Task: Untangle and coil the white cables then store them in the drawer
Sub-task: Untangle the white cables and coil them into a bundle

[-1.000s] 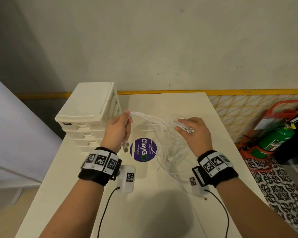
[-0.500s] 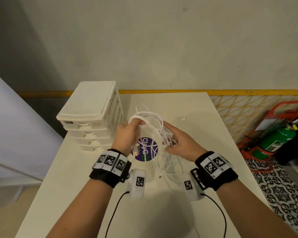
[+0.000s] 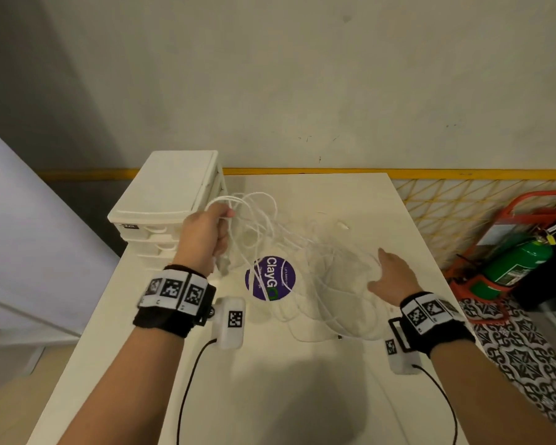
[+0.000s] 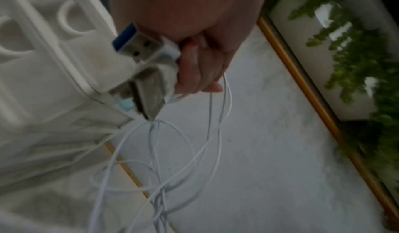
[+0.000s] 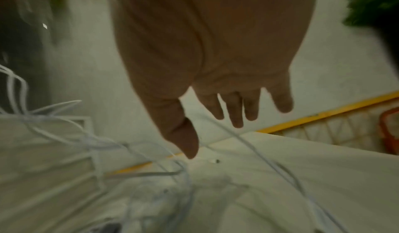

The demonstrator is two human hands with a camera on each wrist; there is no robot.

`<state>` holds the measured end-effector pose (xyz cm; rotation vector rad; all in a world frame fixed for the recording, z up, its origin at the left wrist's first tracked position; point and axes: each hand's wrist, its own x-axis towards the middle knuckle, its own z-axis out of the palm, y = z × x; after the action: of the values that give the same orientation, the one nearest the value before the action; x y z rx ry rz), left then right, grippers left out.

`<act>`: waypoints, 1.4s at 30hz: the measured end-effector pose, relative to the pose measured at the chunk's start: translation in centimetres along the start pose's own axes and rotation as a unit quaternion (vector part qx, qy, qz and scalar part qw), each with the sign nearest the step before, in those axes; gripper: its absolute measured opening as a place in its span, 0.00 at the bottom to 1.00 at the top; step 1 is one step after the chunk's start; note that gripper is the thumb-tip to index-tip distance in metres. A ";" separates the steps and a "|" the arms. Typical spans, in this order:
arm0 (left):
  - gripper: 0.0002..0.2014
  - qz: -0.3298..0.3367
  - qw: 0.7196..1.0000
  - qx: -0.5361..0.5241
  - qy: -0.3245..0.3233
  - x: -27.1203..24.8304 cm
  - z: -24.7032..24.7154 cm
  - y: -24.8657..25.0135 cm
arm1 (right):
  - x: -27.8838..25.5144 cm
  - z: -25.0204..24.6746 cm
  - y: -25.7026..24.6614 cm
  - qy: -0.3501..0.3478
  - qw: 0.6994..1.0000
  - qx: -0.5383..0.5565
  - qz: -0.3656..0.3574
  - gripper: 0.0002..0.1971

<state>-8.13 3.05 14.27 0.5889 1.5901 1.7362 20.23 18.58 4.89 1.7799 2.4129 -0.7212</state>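
A tangle of thin white cables spreads over the white table and loops up into my left hand. That hand grips the cable ends beside the white drawer unit. In the left wrist view its curled fingers hold several USB plugs, with the cables hanging below. My right hand hovers over the right part of the tangle with fingers spread and straight, holding nothing. Loose cables lie under it.
A round purple sticker marks the table's middle. The stacked drawers look shut. A green fire extinguisher in a red stand sits on the floor at the right, past the table's edge. A wall stands behind.
My left hand has moved left toward the drawer unit, still gripping the cables. My right hand has let go of the tangle, opened and moved right. The cables now spread wider over the table.
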 end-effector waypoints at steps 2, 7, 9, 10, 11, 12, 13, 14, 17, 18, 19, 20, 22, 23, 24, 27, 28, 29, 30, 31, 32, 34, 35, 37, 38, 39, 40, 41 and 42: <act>0.13 0.000 0.996 0.056 -0.065 -0.7 1.4 -0.2 | -1.5 -0.9 -3.1 0.063 0.985 0.120 -0.104 0.41; 0.14 0.013 0.973 0.129 -0.190 -2.7 4.2 0.2 | -4.7 -2.0 -10.6 0.053 0.887 0.293 -0.354 0.38; 0.15 0.034 0.974 0.087 -0.205 -3.2 4.6 1.0 | -4.5 -1.2 -11.8 0.026 0.882 0.310 -0.353 0.32; 0.15 0.045 0.976 0.053 -0.206 -3.2 4.5 1.5 | -4.2 -0.7 -12.0 0.021 0.893 0.299 -0.337 0.25; 0.15 0.054 0.977 0.022 -0.204 -3.2 4.3 1.9 | -3.8 0.0 -11.9 0.012 0.907 0.278 -0.316 0.18; 0.15 0.061 0.978 -0.001 -0.198 -3.1 4.0 2.3 | -3.5 0.7 -11.6 -0.002 0.916 0.265 -0.300 0.14; 0.16 0.066 0.980 -0.015 -0.189 -3.0 3.7 2.4 | -3.2 1.4 -11.3 -0.019 0.921 0.261 -0.289 0.12; 0.16 0.068 0.981 -0.025 -0.180 -3.0 3.4 2.3 | -3.1 1.8 -11.0 -0.034 0.922 0.264 -0.281 0.10; 0.16 0.065 0.987 -0.052 -0.141 -2.9 2.6 1.6 | -3.3 1.2 -10.6 -0.034 0.929 0.242 -0.279 0.05; 0.16 0.063 0.988 -0.063 -0.122 -2.7 2.2 1.3 | -3.2 0.9 -10.4 -0.019 0.929 0.238 -0.284 0.07; 0.17 0.058 0.990 -0.077 -0.104 -2.4 1.9 1.2 | -3.2 0.5 -10.2 0.004 0.928 0.235 -0.289 0.10; 0.17 0.049 0.991 -0.090 -0.089 -2.2 1.6 1.0 | -3.1 0.3 -10.0 0.031 0.927 0.233 -0.292 0.13; 0.18 0.036 0.993 -0.092 -0.067 -2.0 1.1 0.5 | -3.0 -0.1 -9.4 0.079 0.922 0.239 -0.294 0.17; 0.17 0.031 0.995 -0.080 -0.057 -2.0 0.9 0.2 | -2.9 -0.2 -9.1 0.093 0.917 0.252 -0.295 0.19; 0.16 0.025 0.997 -0.062 -0.044 -1.9 0.9 -0.3 | -3.0 -0.4 -8.7 0.101 0.909 0.275 -0.296 0.21; 0.14 0.017 0.999 0.042 -0.008 -1.7 1.1 -1.6 | -2.8 -0.9 -8.5 0.110 0.891 0.331 -0.290 0.13; 0.15 0.013 0.996 0.089 -0.006 -1.8 1.3 -1.9 | -2.9 -1.1 -8.8 0.104 0.887 0.343 -0.292 0.09; 0.16 0.005 0.992 0.124 -0.012 -2.0 1.8 -2.1 | -3.1 -1.3 -9.1 0.092 0.882 0.354 -0.296 0.09; 0.16 0.000 0.990 0.142 -0.021 -2.2 2.3 -2.4 | -3.4 -1.4 -9.6 0.072 0.874 0.372 -0.305 0.09; 0.15 0.001 0.988 0.147 -0.038 -2.5 3.0 -2.5 | -3.7 -1.5 -10.1 0.047 0.862 0.398 -0.311 0.10; 0.13 0.004 0.987 0.154 -0.052 -2.7 3.6 -2.7 | -4.1 -1.6 -10.5 0.022 0.847 0.427 -0.316 0.12; 0.12 0.011 0.982 0.181 -0.049 -2.6 4.3 -2.9 | -4.9 -1.8 -11.0 -0.011 0.825 0.473 -0.310 0.16; 0.13 0.009 0.981 0.188 -0.038 -2.5 4.3 -2.8 | -5.2 -2.0 -11.0 -0.013 0.820 0.487 -0.300 0.18; 0.14 -0.006 0.983 0.185 -0.001 -1.7 3.4 -2.5 | -5.2 -2.5 -10.3 0.031 0.835 0.478 -0.271 0.19; 0.13 -0.013 0.984 0.175 0.017 -1.2 2.8 -2.3 | -4.9 -2.7 -9.6 0.059 0.851 0.455 -0.257 0.19; 0.12 -0.016 0.985 0.168 0.031 -0.9 2.2 -1.9 | -4.7 -2.9 -8.8 0.070 0.867 0.427 -0.247 0.18; 0.12 -0.014 0.985 0.166 0.039 -0.6 1.7 -1.7 | -4.6 -2.9 -8.2 0.053 0.884 0.398 -0.241 0.17; 0.12 -0.012 0.985 0.167 0.041 -0.5 1.4 -1.5 | -4.4 -2.8 -7.7 0.019 0.900 0.367 -0.236 0.14; 0.12 -0.011 0.985 0.169 0.039 -0.4 1.3 -1.5 | -4.1 -2.4 -7.2 -0.010 0.919 0.323 -0.228 0.11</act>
<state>-6.62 3.62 13.08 0.6677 1.9593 1.4981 15.51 14.25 10.76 1.3040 2.8115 -1.7424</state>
